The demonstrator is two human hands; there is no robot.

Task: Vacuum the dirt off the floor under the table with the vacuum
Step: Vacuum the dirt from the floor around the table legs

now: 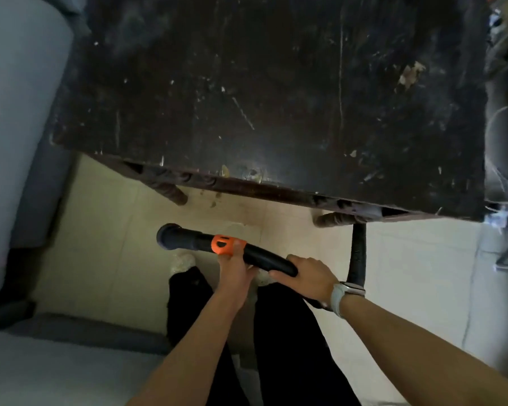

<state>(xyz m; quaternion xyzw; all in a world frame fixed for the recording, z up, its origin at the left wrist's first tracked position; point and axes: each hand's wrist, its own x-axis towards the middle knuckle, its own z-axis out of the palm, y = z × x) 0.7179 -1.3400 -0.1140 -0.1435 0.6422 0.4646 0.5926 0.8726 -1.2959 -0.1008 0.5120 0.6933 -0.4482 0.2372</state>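
A black vacuum wand with an orange collar lies level in front of me, its round open end pointing left. My left hand grips the wand at the orange collar. My right hand, with a watch on the wrist, grips the wand's curved rear end. The black ribbed hose runs from there up under the table. The dark, scratched table fills the upper view. Pale tiled floor under its near edge carries brown specks of dirt.
Two table legs stand at the near edge. A grey sofa runs along the left and its seat sits at lower left. Clutter and cables lie at the right edge. My feet stand on the tiles.
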